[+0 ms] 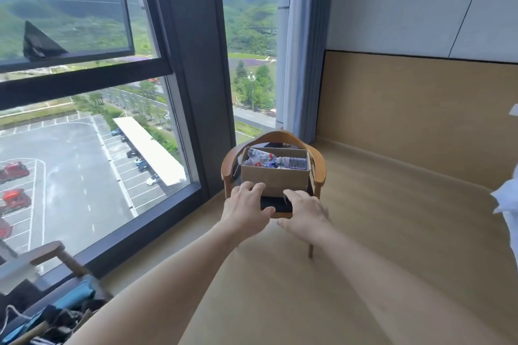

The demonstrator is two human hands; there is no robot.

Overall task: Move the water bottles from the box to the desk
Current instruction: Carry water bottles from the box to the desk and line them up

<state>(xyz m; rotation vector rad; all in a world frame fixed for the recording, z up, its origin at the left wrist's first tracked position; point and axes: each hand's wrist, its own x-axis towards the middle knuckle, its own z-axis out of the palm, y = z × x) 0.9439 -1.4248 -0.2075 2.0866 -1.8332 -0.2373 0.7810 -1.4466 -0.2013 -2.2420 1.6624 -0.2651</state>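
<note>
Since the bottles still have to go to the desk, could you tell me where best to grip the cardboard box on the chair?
Probably by its two short end walls, one hand each, coming from the near side. The cardboard box is open-topped and sits between the chair arms, its long wall facing both hands.

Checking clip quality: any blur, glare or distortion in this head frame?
Head view: daylight from the window, no harsh glare; wide-angle bend in frame lines; left hand and right hand slightly soft; bottles in the box small and indistinct.

Bright daylight thru window point(84, 120); wide-angle edge bend, slight blur.
</note>
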